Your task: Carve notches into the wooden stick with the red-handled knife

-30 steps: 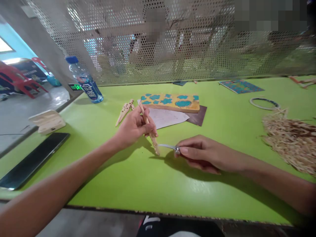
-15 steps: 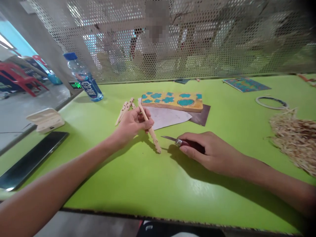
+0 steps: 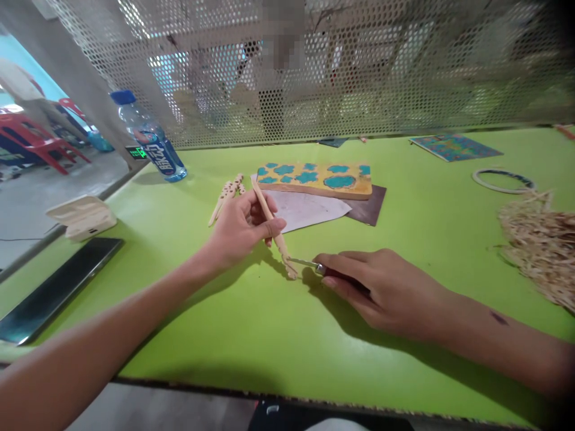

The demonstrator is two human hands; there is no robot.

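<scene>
Right-hand grip (image 3: 381,291) hides small knife (image 3: 303,262) handle.

A thin, pale wooden stick (image 3: 268,211) sits in the left hand (image 3: 242,230), pinched between thumb and fingertips and tilted across the palm, its upper end pointing away from the person and its lower end angled down just above the green table. That lower part is carved with small notches and bumps. The right hand (image 3: 381,290) grips a small knife (image 3: 305,262) with a dark red handle and a narrow steel blade, held low and nearly flat. The blade's tip touches the stick's carved lower end.
</scene>
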